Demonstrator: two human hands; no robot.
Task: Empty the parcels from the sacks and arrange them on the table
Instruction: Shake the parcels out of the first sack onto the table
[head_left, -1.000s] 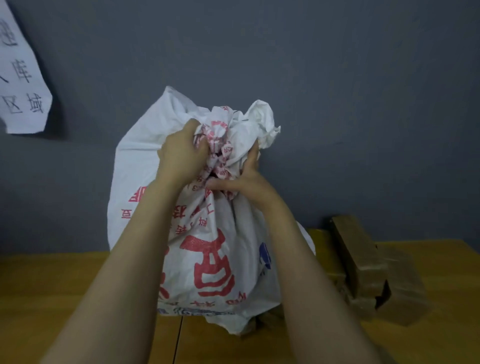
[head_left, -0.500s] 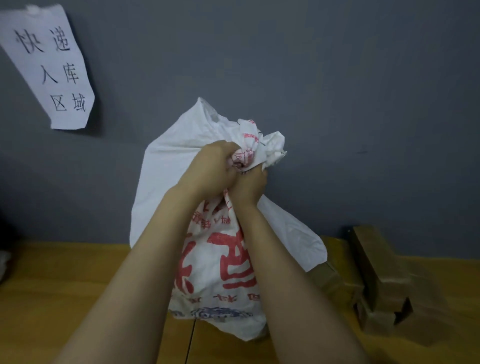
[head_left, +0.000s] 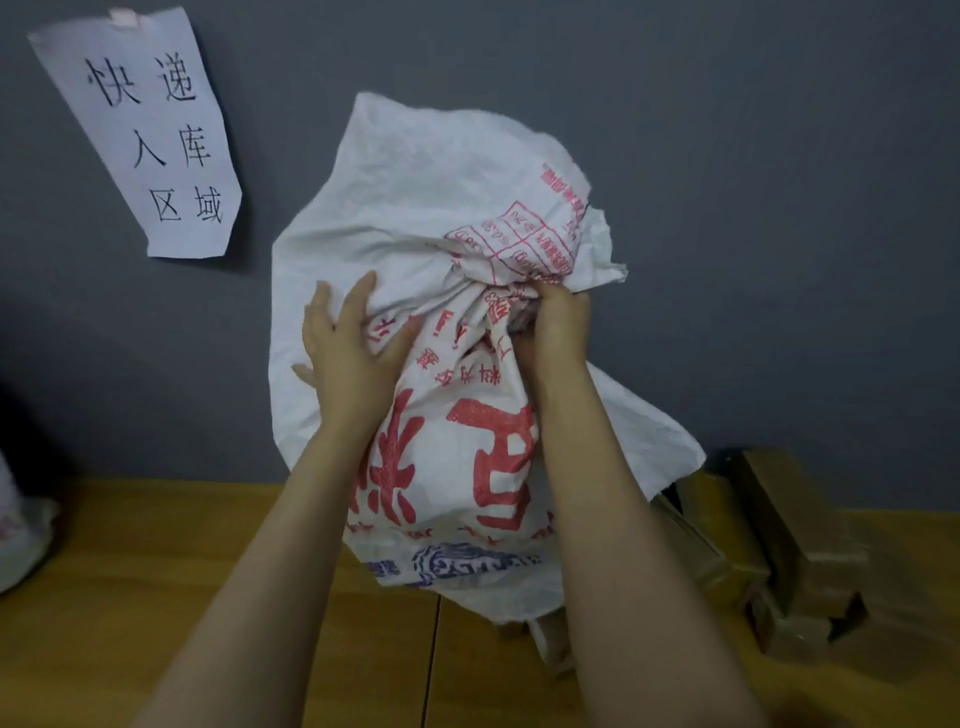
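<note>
A white woven sack (head_left: 441, 218) with red print is held upside down above the wooden table (head_left: 156, 597), its mouth hanging near the tabletop. My right hand (head_left: 556, 327) grips the bunched fabric high on the sack. Spread flat with straight fingers, my left hand (head_left: 348, 348) presses against the sack's left side. Several brown paper-wrapped parcels (head_left: 795, 551) lie piled on the table to the right. The corner of one more parcel (head_left: 553, 644) shows under the sack's mouth.
A grey wall stands right behind the table, with a white paper sign (head_left: 150, 135) stuck on it at upper left. Part of another white sack (head_left: 21, 535) shows at the left edge. A seam runs down the tabletop near the centre.
My left hand has let go of the bunched fabric and now lies flat on the sack's left side. The sack's upper part has spread out wider. My right hand keeps its grip.
</note>
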